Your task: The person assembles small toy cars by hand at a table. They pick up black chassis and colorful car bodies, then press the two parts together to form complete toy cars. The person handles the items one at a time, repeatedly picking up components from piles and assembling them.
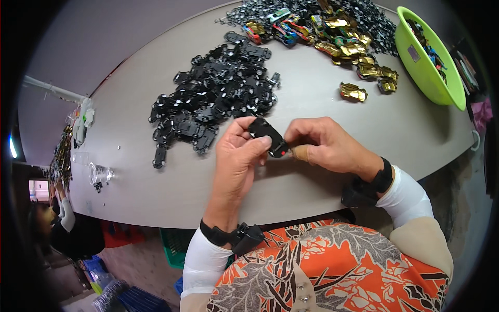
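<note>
A black toy car chassis (264,133) with a small red spot at one end is gripped by my left hand (234,153), the thumb pressed on its flat face. Close against the chassis's right end, my right hand (332,144) is closed in a pinch, its thumb wrapped in a tan covering. Whatever those fingers hold is too small or hidden to make out. Just beyond my left hand spreads a heap of black toy car chassis (208,93). Beyond my right hand, a gold toy car (353,92) lies apart from other gold and coloured cars (338,39).
A large pile of small dark and silvery parts (374,21) covers the far side of the grey table (312,192). At the far right stands a lime green basin (423,62) with pieces inside. A clear cup (99,174) is at left, where another person (67,223) works.
</note>
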A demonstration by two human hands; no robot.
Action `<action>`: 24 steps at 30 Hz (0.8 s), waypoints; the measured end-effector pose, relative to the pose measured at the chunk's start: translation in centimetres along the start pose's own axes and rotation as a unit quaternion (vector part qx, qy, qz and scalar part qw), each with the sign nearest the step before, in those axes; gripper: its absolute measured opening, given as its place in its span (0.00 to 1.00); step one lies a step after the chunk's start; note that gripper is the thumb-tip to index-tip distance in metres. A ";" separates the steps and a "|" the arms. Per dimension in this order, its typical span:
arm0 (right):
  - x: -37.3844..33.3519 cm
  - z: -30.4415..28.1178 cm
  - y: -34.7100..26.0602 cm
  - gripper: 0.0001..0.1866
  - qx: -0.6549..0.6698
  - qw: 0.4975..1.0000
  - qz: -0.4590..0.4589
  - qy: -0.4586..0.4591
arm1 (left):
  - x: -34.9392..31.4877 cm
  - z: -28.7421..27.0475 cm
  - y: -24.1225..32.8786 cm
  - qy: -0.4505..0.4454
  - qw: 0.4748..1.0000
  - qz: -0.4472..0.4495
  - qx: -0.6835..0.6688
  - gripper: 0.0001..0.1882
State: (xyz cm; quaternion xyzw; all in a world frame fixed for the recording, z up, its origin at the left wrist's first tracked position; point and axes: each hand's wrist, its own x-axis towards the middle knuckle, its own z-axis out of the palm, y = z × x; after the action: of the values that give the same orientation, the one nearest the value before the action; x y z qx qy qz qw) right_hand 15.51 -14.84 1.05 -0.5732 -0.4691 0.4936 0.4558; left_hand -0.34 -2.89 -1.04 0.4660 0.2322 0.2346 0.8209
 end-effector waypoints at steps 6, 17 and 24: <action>0.0 -1.4 0.1 0.04 0.112 0.992 -0.052 0.035 | -0.5 1.0 0.0 -0.052 0.997 -0.054 -0.029 0.11; -0.4 -1.6 -0.4 0.03 0.112 0.993 -0.006 -0.028 | -1.3 1.8 -0.3 -0.106 0.980 -0.048 0.160 0.06; 0.0 -0.8 1.2 0.05 -0.133 0.985 -0.111 0.008 | -1.2 1.2 -0.8 -0.116 0.957 -0.024 0.264 0.06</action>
State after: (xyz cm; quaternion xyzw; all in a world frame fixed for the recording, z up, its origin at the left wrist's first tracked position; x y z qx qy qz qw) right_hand 16.43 -15.04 -0.06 -0.5770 -0.5874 0.3689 0.4312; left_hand -0.44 -4.78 -0.95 0.6844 0.2007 0.0892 0.6952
